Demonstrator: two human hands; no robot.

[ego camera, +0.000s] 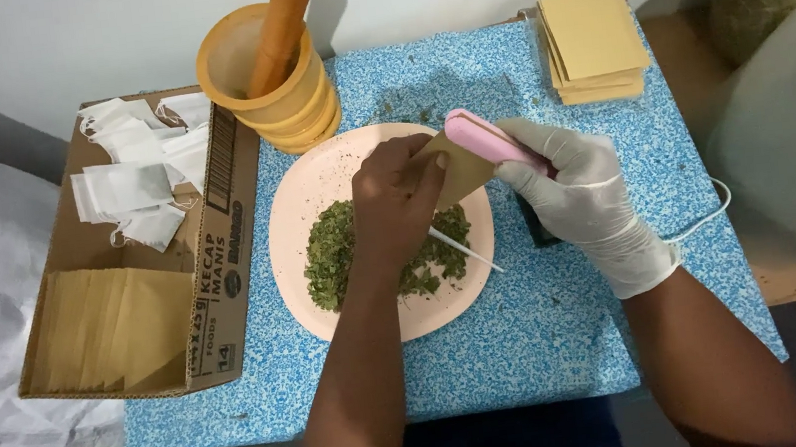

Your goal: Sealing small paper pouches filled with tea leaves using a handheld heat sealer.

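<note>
My bare left hand (395, 199) hovers over a pink plate (302, 204) and pinches the edge of a small brown paper pouch (463, 169). A pile of crushed green dried leaves (332, 255) lies on the plate, partly hidden under my left hand. My right hand (584, 196), in a white glove, holds a pink handheld sealer (486, 137) clamped over the pouch's upper edge. A thin white stick (465, 251) rests on the plate below the pouch.
A yellow mortar with a wooden pestle (271, 69) stands behind the plate. A cardboard box (226, 271) at left holds white filter bags (132, 177) and brown pouches (113, 322). A stack of brown pouches (593, 40) lies at back right. The blue speckled cloth (528, 338) covers the table.
</note>
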